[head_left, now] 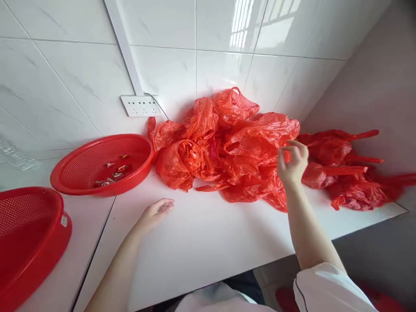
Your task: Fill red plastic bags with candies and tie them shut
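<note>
My left hand is over the white tabletop, fingers loosely curved and nothing visible in it. It is in front of a heap of red plastic bags, most knotted or bunched up and seemingly filled. My right hand hovers at the heap's right side, fingers bent and thumb apart from them, with nothing seen between. Whether it touches the bag behind it I cannot tell. Further right lies a second group of red bags, their handles stretched out to the right.
A red perforated basket left of the heap has several small wrapped pieces at its bottom. Another red basket stands nearer at the left edge. Clear plastic lies behind. A socket strip is on the tiled wall.
</note>
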The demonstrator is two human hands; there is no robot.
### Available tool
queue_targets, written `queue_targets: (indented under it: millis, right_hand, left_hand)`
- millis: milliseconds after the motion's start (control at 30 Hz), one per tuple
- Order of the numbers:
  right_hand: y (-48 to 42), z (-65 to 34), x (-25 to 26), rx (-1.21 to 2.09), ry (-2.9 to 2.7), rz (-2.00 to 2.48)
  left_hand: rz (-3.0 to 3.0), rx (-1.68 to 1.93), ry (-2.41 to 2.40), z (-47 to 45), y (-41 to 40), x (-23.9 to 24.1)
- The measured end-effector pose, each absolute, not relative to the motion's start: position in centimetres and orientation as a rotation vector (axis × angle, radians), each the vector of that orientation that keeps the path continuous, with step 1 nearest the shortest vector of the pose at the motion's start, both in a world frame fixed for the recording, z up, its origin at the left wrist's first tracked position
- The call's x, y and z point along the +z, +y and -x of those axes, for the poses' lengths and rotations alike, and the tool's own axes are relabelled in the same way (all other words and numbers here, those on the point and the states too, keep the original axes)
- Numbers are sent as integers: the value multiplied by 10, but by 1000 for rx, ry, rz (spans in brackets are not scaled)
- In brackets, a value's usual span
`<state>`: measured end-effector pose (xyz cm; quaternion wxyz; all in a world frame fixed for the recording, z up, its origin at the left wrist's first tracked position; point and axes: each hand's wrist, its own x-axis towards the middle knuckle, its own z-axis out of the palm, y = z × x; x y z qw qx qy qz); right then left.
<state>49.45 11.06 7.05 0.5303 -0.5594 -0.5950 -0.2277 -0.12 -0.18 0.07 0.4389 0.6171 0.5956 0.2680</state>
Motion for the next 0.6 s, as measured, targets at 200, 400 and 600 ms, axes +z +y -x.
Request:
queue_targets:
  millis: [200,400,600]
  right_hand:
    - [132,-452,86,-474,-1734,1666]
    - [120,-431,114,-272,-1513,1302]
    - [62,-397,148,309,-1026,605]
  left_hand:
    - [-1531,663,1501,-1,-7,7]
    - [-1567,723,1495,-9,-10,16]
    - [-1782,1080,1595,-21,-19,49]
